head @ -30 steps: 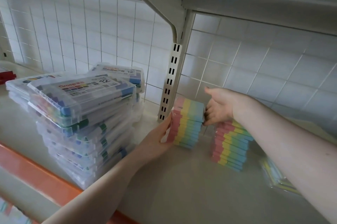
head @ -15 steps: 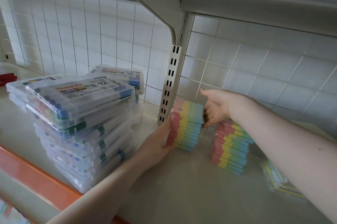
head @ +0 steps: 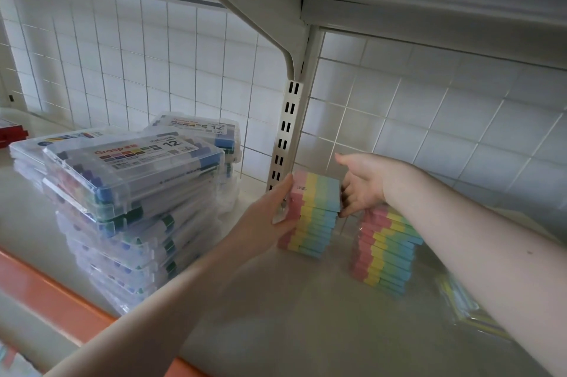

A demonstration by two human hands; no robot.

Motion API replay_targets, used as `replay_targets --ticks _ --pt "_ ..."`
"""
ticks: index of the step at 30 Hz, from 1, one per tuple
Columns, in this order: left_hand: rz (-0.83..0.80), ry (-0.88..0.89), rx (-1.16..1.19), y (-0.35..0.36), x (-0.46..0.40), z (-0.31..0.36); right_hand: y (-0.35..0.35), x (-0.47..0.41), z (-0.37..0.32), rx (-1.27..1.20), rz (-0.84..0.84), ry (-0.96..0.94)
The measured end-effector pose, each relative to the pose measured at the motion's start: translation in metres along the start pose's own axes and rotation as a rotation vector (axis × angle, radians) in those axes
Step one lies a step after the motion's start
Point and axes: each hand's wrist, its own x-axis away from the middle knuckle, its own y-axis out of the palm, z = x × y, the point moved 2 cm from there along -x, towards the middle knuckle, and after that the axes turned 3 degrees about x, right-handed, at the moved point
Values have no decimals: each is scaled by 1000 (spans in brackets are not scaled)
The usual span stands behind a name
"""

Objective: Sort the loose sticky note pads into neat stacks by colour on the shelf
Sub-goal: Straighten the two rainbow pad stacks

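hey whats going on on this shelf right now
A person is squaring up a stack of striped sticky note pads on the shelf. The left hand presses its left side, the right hand its right. A second stack stands beside it, and marker cases are piled at left.
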Motion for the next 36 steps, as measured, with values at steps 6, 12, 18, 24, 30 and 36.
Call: replay_targets --ticks 6,12,18,24,30,36 --pt "-23 55 -23 3 4 0 -2 -4 -2 39 14 2" --pt "-45 78 -172 6 19 -3 -7 -9 -7 105 36 12" --pt "-27 70 -147 7 15 -7 0 -6 -10 105 42 12" --pt "-25 96 -127 5 16 -7 0 -4 -12 114 53 21" --pt "-55 127 -98 8 13 -10 1 -2 -14 121 47 5" --pt "-37 142 -66 7 16 -5 -2 -6 -11 103 35 10"
